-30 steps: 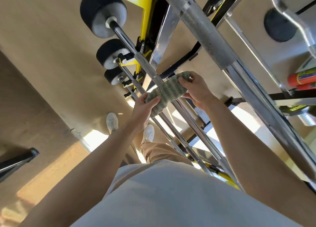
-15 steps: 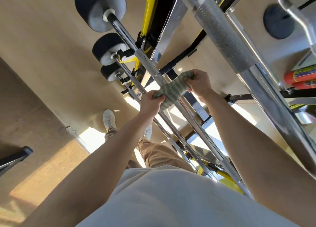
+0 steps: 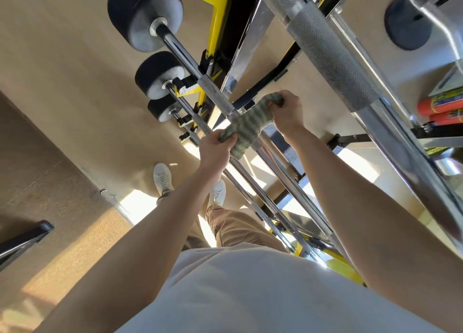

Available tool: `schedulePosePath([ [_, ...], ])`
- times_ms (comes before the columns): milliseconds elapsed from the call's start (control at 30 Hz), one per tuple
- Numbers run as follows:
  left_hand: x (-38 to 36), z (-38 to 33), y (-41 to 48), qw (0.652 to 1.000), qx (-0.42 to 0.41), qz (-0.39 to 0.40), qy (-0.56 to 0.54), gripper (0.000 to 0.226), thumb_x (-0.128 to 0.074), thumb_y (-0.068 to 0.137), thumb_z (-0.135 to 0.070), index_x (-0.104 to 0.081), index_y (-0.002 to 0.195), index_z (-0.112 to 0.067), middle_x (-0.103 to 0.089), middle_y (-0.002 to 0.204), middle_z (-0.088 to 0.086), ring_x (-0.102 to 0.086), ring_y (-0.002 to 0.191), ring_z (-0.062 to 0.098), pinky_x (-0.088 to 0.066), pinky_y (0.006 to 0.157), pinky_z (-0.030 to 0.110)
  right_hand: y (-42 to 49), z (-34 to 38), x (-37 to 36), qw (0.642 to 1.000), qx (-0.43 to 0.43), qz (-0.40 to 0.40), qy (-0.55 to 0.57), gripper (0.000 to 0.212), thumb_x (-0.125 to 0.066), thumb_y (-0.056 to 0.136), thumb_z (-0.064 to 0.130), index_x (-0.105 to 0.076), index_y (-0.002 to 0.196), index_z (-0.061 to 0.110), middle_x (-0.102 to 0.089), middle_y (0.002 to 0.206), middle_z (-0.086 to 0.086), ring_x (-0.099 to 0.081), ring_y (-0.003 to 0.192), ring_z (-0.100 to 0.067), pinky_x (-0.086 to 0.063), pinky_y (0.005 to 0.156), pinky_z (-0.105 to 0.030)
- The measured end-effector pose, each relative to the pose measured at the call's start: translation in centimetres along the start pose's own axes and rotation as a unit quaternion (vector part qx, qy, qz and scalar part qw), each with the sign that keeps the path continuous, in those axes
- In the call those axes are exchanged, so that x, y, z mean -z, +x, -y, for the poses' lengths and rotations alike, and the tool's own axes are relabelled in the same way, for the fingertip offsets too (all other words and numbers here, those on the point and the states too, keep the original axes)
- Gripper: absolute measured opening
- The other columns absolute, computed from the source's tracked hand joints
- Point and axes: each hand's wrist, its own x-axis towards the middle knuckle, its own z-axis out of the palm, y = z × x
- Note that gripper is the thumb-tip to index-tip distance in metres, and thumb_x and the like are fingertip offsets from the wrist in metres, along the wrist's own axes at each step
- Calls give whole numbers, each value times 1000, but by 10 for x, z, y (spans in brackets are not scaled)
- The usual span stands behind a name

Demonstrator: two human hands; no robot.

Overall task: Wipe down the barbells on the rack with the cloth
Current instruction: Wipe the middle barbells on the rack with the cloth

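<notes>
We've got the green striped cloth (image 3: 244, 129) draped over one of the barbells (image 3: 213, 88) on the rack (image 3: 220, 14), one end in each hand. Our left hand (image 3: 216, 148) is fisted tight round the near end of the cloth, thumb clamped on top, just this side of the bar. Our right hand (image 3: 286, 113) is closed on the far end, fingers curled round a bunched-up bit of it, on the other side of the bar and a bit higher in the head view. So the cloth runs stretched between the two fists, wrapped across the chrome shaft right where the knurled section ends.

That bar carries on up and away from our left hand to a black rubber weight (image 3: 144, 14) at its tip. Two smaller black-ended bars (image 3: 159, 75) sit stacked below it, just beyond the left knuckles. Off to the outside of our right hand there's a much fatter knurled bar (image 3: 333, 62) running diagonally, well above the hands and closer to the camera. Further right past that, a couple of orange cylinders (image 3: 439, 105) sit on a shelf.

Below the hands we can see white trainers (image 3: 162, 177) on the tan floor (image 3: 62, 82).
</notes>
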Motion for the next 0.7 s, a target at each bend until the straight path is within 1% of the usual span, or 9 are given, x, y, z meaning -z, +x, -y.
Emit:
schedulePosePath([
  [133,21,-1,12,995,19,-97,-12,16,-67,92,-4,-70,83,-17,-75,90,9,-74,89,24,-61,71,27,-12,12,-15,994,40,89,-43,10,-61,93,6,-66,98,14,-64,90,1,-56,79,-5,-40,58,-1],
  [200,33,3,19,990,53,-128,-5,22,-66,92,-3,-68,77,-18,-73,83,3,-72,85,21,-59,67,21,-21,21,-27,986,96,124,-48,10,-62,94,10,-68,102,9,-65,90,2,-58,80,-5,-41,62,-3],
  [267,35,5,22,992,63,-112,17,13,-68,91,-4,-69,81,-11,-73,87,5,-72,86,20,-61,72,26,-19,27,-29,987,108,116,-40,13,-60,94,9,-68,105,8,-66,92,1,-58,81,-4,-43,64,-7],
  [300,31,2,20,995,54,-83,20,5,-68,91,-5,-70,86,-5,-73,89,7,-73,85,19,-61,73,27,-14,28,-26,990,97,97,-38,13,-59,94,8,-67,105,8,-65,93,1,-57,81,-4,-45,65,-8],
  [367,18,-7,15,999,31,-11,9,13,-70,91,-7,-68,97,5,-74,92,10,-73,82,17,-60,73,27,-1,22,-14,997,46,47,-31,10,-57,95,5,-64,100,10,-63,94,-1,-58,83,-9,-50,69,-16],
  [467,9,-19,9,999,9,29,-18,4,-71,92,-9,-71,95,-8,-75,94,7,-75,87,17,-62,75,31,8,10,-5,999,1,7,-43,13,-58,93,2,-60,93,15,-60,92,-4,-57,88,-18,-51,72,-25],
  [533,17,-17,13,999,14,-3,-31,10,-69,92,-7,-71,90,-16,-76,91,3,-75,89,18,-62,78,32,2,10,-12,997,0,42,-63,10,-59,94,5,-60,94,15,-61,93,-3,-56,86,-15,-50,71,-20],
  [633,41,-7,22,995,57,-85,-18,19,-67,93,-6,-71,81,-20,-75,82,0,-74,91,22,-61,79,30,-17,23,-30,989,67,114,-64,4,-61,95,12,-64,97,14,-62,89,2,-54,77,-4,-39,61,-6],
  [700,47,-5,28,993,66,-101,-13,18,-67,94,-8,-71,81,-20,-75,85,2,-73,99,28,-61,80,32,-17,32,-34,988,96,112,-46,9,-61,94,11,-67,100,10,-62,87,2,-54,76,-1,-37,56,-4],
])
